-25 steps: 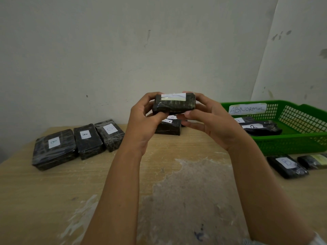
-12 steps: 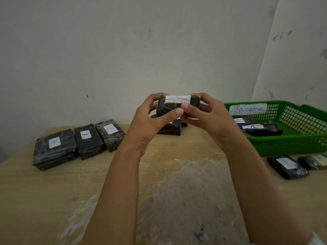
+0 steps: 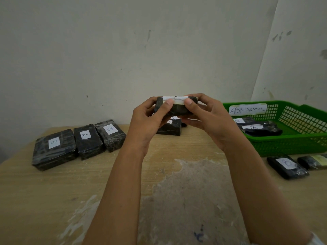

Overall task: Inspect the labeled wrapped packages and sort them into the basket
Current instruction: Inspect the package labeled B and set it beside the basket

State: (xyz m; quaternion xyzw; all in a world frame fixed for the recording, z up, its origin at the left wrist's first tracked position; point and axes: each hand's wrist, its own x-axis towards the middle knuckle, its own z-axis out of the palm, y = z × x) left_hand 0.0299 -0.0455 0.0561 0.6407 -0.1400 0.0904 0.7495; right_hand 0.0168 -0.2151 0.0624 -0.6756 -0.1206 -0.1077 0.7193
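Left hand [image 3: 146, 119] and right hand [image 3: 208, 117] gripped wrapped package [image 3: 176, 107] at frame centre above bench [image 3: 53, 191]; green basket [image 3: 292, 144] at right edge.

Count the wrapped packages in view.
9. Three left packages in a row on the table; held package in left hand and right hand; one package behind them; two packages in the basket; two packages in front of it. More may hide behind the hands.
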